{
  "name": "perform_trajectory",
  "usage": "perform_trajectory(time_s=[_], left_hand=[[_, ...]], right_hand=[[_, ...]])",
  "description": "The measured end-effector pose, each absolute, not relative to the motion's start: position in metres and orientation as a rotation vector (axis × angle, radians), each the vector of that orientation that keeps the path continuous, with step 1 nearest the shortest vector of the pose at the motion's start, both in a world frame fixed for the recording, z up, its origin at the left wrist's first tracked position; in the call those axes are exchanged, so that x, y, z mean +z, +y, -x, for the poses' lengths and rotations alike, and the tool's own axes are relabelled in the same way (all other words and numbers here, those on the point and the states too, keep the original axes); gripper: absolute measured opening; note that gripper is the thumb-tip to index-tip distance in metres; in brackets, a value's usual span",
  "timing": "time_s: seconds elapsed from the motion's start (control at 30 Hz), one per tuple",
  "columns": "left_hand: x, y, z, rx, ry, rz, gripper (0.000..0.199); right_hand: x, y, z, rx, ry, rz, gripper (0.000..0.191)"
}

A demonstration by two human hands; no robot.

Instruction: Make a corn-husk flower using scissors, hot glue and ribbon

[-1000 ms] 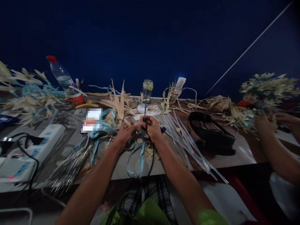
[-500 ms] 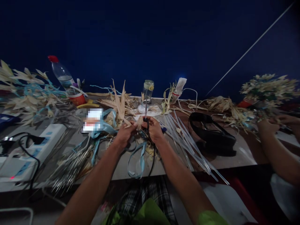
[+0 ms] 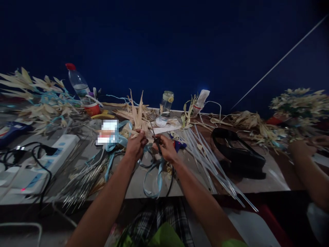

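Note:
Pinched between the fingers of my left hand [image 3: 135,145] is a small pale piece of dried corn husk [image 3: 134,134]. Beside it, my right hand [image 3: 165,147] is closed around a slim tool [image 3: 152,131] with a dark grip and a narrow metal end pointing up and away. Its exact kind is unclear. A black cord [image 3: 171,183] hangs below the right hand. Light blue ribbon [image 3: 159,181] loops on the table under both hands. Upright husk pieces [image 3: 137,115] stand just beyond the left hand.
Thin wires [image 3: 86,180] and a power strip [image 3: 55,159] lie to the left. Clear plastic rods [image 3: 213,159] and a black strap-like object [image 3: 238,154] lie right. A jar [image 3: 167,101] and a bottle [image 3: 77,80] stand behind. Another person's arm [image 3: 305,168] is at far right.
My hands have drawn slightly apart; the husk piece has moved left with my left hand. The tool's metal end now leans left. The whole view has shifted slightly.

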State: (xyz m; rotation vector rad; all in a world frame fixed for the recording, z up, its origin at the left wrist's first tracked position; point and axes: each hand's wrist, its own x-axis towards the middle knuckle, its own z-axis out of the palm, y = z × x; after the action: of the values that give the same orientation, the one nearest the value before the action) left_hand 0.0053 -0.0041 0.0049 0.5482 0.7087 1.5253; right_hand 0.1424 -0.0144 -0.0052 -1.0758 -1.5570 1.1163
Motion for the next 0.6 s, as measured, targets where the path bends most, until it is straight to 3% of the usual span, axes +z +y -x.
perform_trajectory(time_s=[0.17, 0.6], left_hand=[[0.005, -0.002, -0.003, 1.565, 0.716, -0.537, 0.032], [0.011, -0.006, -0.004, 1.553, 0.726, -0.615, 0.037]], right_hand=[[-0.012, -0.017, -0.139, 1.001, -1.726, 1.144, 0.037], [-0.001, -0.021, -0.134, 1.284, -1.540, 1.075, 0.037]])
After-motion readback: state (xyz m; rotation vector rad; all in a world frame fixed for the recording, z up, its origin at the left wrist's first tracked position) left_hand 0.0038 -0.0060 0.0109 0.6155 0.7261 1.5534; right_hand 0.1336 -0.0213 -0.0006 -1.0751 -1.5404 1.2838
